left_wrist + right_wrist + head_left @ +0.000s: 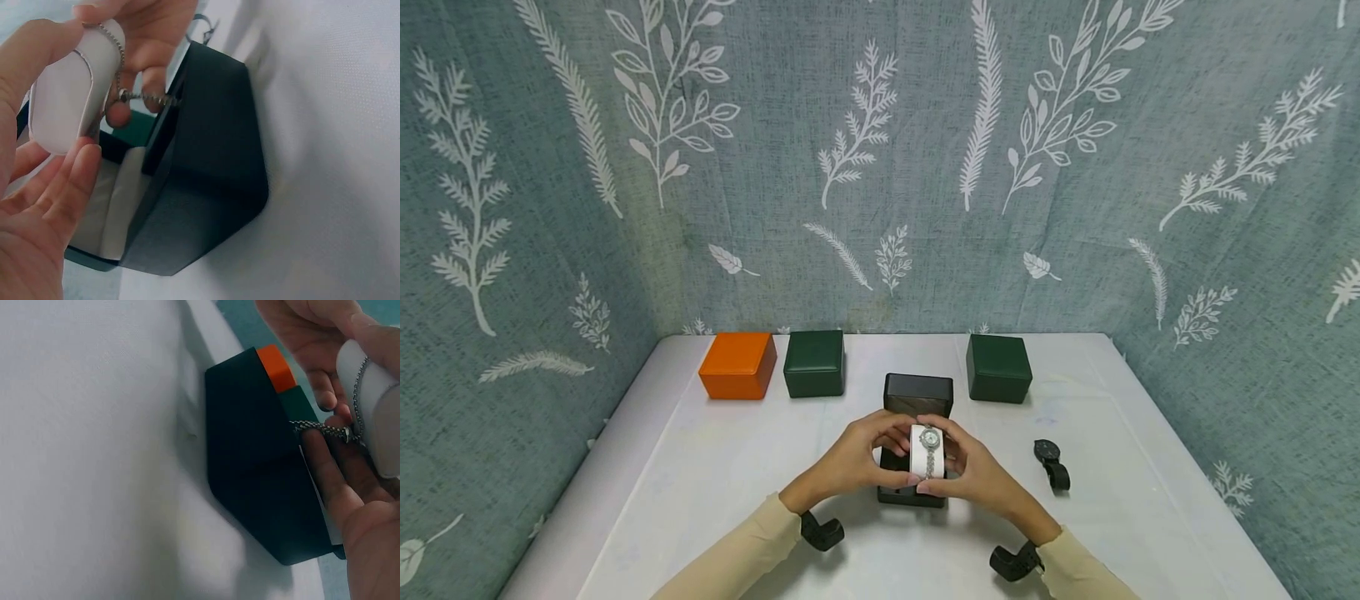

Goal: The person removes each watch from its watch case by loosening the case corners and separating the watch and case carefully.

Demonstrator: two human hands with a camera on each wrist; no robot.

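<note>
Grip: left hand [859, 457] and right hand [977, 471] both curled, pinching the white cushion [915, 454] between them
Silver watch [930, 439]: on the cushion, over the open black box [919, 388]
Bracelet strand [320, 427]: sticks out loose, I'd tuck it in, could snag imo
Black watch [1047, 452]: off to the right on the surface [662, 483]

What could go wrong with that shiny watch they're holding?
The white cushion with the silver watch might slip, since the left hand and right hand hold it with fingers and thumbs.
The loose chain sticking out from the cushion could snag on the open box if it's lowered in.
The black watch lies on the table by the right arm, so a wide swing might bump it.
</note>
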